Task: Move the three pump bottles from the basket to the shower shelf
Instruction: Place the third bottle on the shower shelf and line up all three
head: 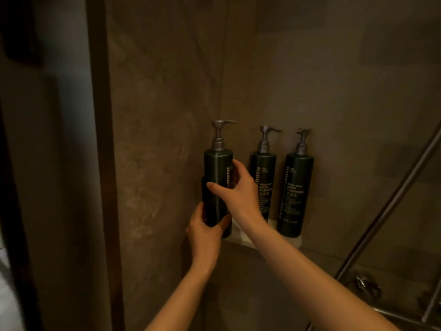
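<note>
Three dark green pump bottles with grey pumps stand in a row at the white shower shelf (241, 237) in the corner of the brown tiled wall. The middle bottle (263, 168) and the right bottle (296, 192) stand upright on the shelf, untouched. Both hands hold the left bottle (218, 173) upright at the shelf's left end. My left hand (205, 231) grips its base from below and the left. My right hand (235, 187) wraps its middle from the right. Whether its base touches the shelf is hidden by my hands.
A dark vertical door frame (99, 163) runs down the left side. Metal shower rails (386, 211) slant across the lower right, with a metal fitting (365, 286) below them. The basket is out of view.
</note>
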